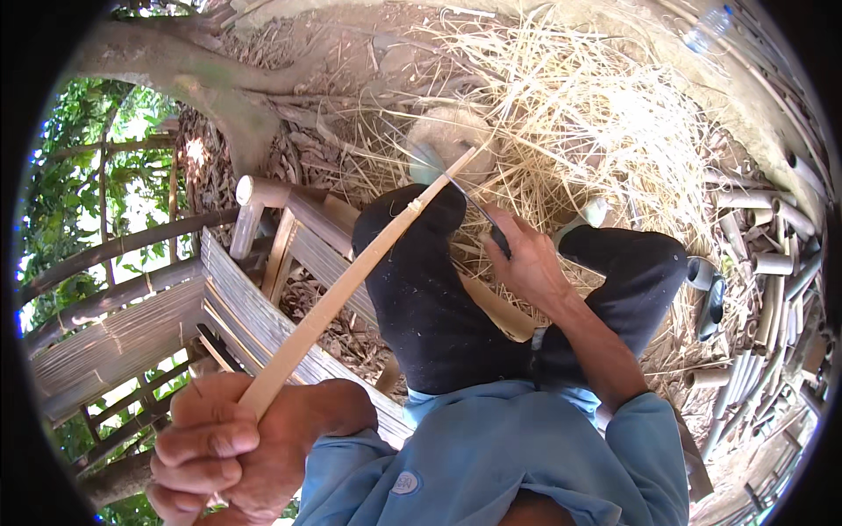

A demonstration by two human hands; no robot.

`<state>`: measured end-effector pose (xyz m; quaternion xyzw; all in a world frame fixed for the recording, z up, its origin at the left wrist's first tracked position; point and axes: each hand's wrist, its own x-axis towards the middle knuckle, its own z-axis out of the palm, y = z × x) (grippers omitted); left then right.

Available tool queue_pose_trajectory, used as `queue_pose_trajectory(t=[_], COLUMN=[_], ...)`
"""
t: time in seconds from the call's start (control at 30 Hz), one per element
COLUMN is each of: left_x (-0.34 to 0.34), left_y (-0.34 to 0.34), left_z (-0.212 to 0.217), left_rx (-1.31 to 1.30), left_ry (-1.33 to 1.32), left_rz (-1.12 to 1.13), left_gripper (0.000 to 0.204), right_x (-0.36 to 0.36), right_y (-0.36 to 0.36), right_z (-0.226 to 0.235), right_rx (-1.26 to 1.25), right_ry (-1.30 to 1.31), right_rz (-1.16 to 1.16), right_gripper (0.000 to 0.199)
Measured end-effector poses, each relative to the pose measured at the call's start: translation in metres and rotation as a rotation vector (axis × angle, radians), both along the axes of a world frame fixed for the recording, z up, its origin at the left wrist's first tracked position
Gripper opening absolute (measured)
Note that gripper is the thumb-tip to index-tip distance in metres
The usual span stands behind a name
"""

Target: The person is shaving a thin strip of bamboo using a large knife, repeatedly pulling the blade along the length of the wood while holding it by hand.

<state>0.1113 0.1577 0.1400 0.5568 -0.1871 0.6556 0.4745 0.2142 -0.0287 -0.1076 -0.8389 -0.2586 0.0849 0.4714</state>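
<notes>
My left hand (215, 447) is closed round the near end of a long, flat bamboo strip (329, 302). The strip slants up and away to the right, over my left thigh. A small curl of shaved fibre (415, 205) stands on it near the far end. In my right hand (529, 259) is a knife, its dark handle mostly hidden by my fingers. The thin knife blade (472, 202) points up and left and meets the strip close to its far tip. Beyond the tip lies a round, pale block (456, 140), partly covered by shavings.
Pale shavings (605, 114) heap on the ground ahead. Cut bamboo pieces (772, 263) pile up at the right, with a clear plastic bottle (707, 28) at the far right. A slatted bamboo bench (281, 316) stands at my left, near tree roots (237, 123).
</notes>
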Motion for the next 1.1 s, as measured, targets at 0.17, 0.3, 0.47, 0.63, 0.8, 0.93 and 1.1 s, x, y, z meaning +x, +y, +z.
queue_pose_trajectory(t=[0.17,0.3,0.47,0.63,0.8,0.93,1.1], left_x=[0.014,0.024,0.031,0.013,0.021,0.015,0.025], left_y=[-0.014,-0.021,-0.035,-0.023,-0.035,-0.022,-0.033], left_z=[-0.002,-0.003,-0.001,-0.004,-0.007,-0.013,-0.005], left_rx=[0.02,0.128,0.059,0.157,0.129,0.116,0.155], left_ry=[-0.055,-0.081,-0.107,-0.006,-0.091,-0.175,-0.117], left_rz=[-0.084,-0.13,-0.108,0.124,-0.014,0.076,-0.001], left_gripper=[0.038,0.047,0.042,0.026,0.032,0.033,0.037], right_x=[-0.011,-0.017,0.001,-0.018,0.012,0.002,0.055], right_y=[0.021,0.026,0.019,0.011,0.009,0.012,-0.014], right_z=[0.062,0.071,0.047,0.052,0.018,-0.008,-0.101], right_rx=[0.03,0.053,-0.055,0.087,-0.19,-0.161,-0.462], right_ry=[-0.238,-0.362,-0.282,-0.565,-0.263,-0.295,-0.134], right_rz=[0.148,0.134,0.123,0.249,0.145,0.168,0.077], right_gripper=[0.025,0.018,0.017,0.028,0.02,0.024,0.019])
